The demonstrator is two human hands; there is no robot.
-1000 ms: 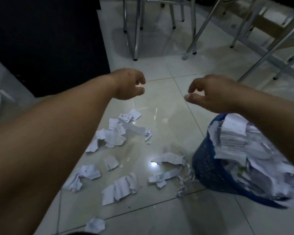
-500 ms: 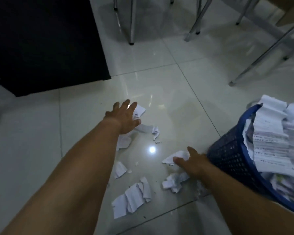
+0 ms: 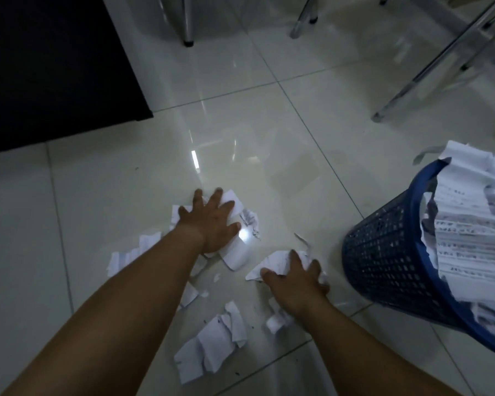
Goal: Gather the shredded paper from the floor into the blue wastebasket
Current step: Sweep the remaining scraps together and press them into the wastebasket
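Left hand (image 3: 209, 224): fingers splayed flat, pressing shredded paper (image 3: 212, 350) to floor (image 3: 269, 124).
Right hand (image 3: 295, 284): fingers spread on more paper, near blue wastebasket (image 3: 383, 252) — tilted, overfull.

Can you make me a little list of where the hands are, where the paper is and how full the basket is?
basket: blue, paper heaped over its rim
left hand: flat on scraps, fingers spread
right hand: on a crumpled scrap near the basket
other scraps: scattered by both arms
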